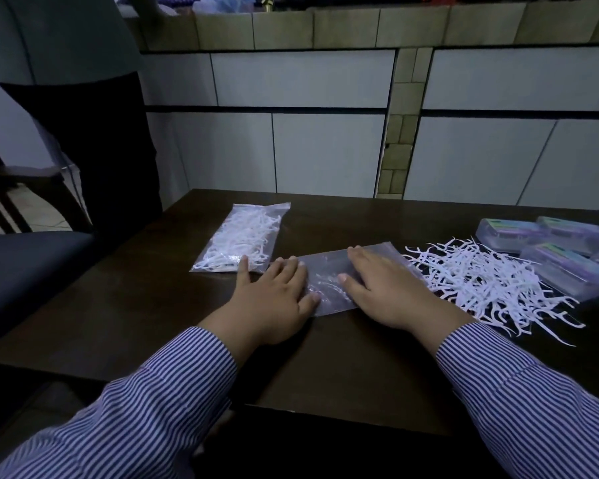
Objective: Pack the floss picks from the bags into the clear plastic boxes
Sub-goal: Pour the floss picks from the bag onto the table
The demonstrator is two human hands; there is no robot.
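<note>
An empty clear plastic bag (329,271) lies flat on the dark table. My left hand (274,299) presses its left end with straight fingers, and my right hand (384,288) lies flat on its right half. A full bag of white floss picks (242,236) sits just left of them, its near corner by my left fingertips. A loose heap of white floss picks (491,281) spreads to the right of my right hand. Several clear plastic boxes (547,247) with coloured labels stand closed behind the heap at the far right.
The dark wooden table (135,323) ends at a tiled wall behind. A person in dark trousers (94,133) stands at the table's far left corner. A chair with a dark seat (25,264) is on the left.
</note>
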